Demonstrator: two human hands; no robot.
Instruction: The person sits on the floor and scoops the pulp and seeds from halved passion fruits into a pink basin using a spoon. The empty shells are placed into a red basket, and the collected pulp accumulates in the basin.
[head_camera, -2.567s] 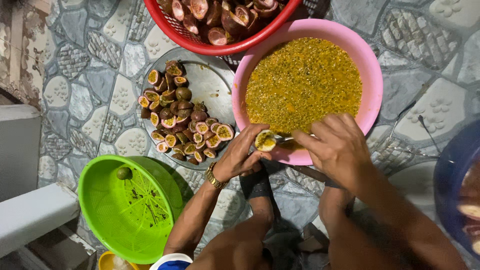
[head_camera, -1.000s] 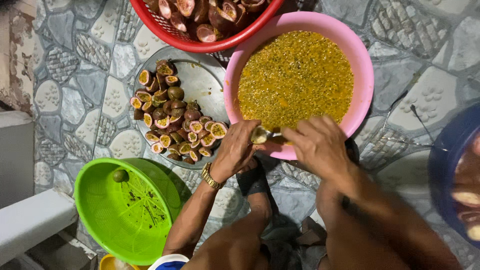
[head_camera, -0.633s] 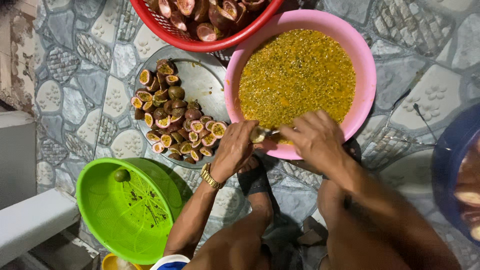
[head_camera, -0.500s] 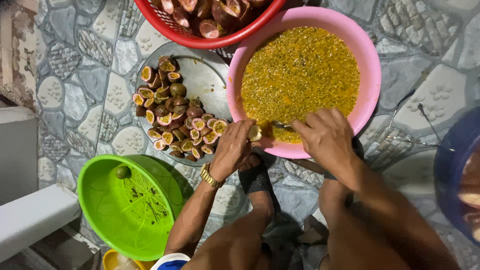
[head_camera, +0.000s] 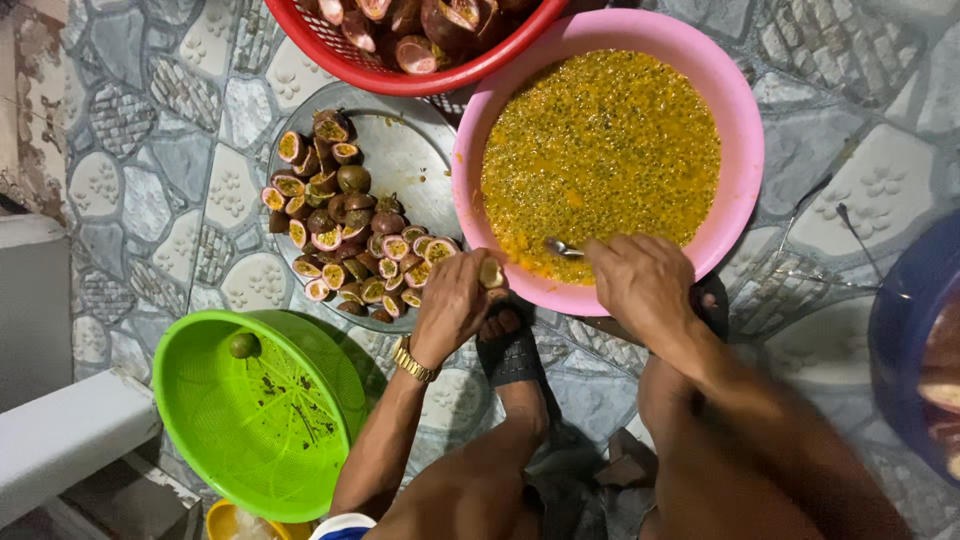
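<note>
My left hand (head_camera: 452, 305), a gold watch at its wrist, holds a halved passion fruit (head_camera: 491, 273) at the near rim of the pink basin (head_camera: 741, 150). My right hand (head_camera: 640, 285) grips a metal spoon (head_camera: 562, 248) whose bowl rests over the yellow seedy pulp (head_camera: 600, 145) that fills the basin. The two hands are a short way apart over the basin's front edge. Left of my left hand, a round metal tray (head_camera: 400, 150) carries a heap of halved passion fruits (head_camera: 345, 235).
A red basket (head_camera: 345, 50) of emptied purple shells sits at the top. A green basin (head_camera: 255, 410) with one small green fruit lies bottom left. A blue tub (head_camera: 915, 340) is at the right edge. My legs and a sandal (head_camera: 512, 345) are below, on a patterned stone floor.
My left hand has shifted left and slightly down with the fruit half. The right hand moved the spoon away from the fruit and over the pulp. The view shifted a little.
</note>
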